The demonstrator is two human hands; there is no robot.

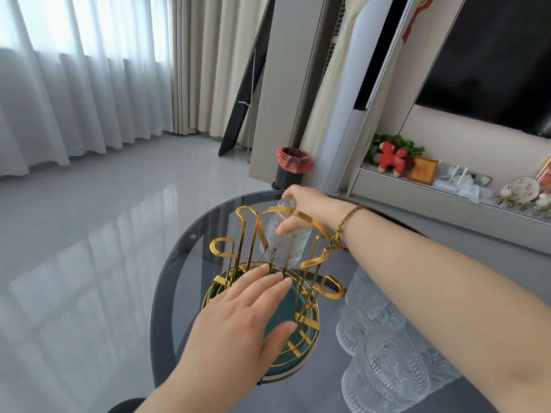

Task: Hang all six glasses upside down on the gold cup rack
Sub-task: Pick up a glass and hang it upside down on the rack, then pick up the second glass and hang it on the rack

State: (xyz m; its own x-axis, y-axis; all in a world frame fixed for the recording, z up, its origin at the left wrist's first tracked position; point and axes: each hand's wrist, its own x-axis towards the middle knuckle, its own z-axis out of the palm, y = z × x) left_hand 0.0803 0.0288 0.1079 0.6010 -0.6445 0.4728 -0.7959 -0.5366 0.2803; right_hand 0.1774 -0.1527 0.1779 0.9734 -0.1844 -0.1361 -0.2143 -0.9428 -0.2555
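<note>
The gold cup rack (pixel 241 234) stands on a round dark glass table (pixel 179 263), its looped arms rising from a green tray base (pixel 283 356). My right hand (pixel 307 204) grips a clear embossed glass (pixel 283 242) by its base, upside down, at a far arm of the rack. My left hand (pixel 238 317) lies flat with fingers spread over the near side of the rack base, holding nothing. Several more embossed glasses (pixel 384 353) stand to the right of the rack, partly hidden under my right forearm.
The table edge curves close on the left, with glossy grey floor beyond. A black bin with a red liner (pixel 293 168) stands behind the table. A low shelf with ornaments (pixel 447 180) runs along the right wall below a dark screen.
</note>
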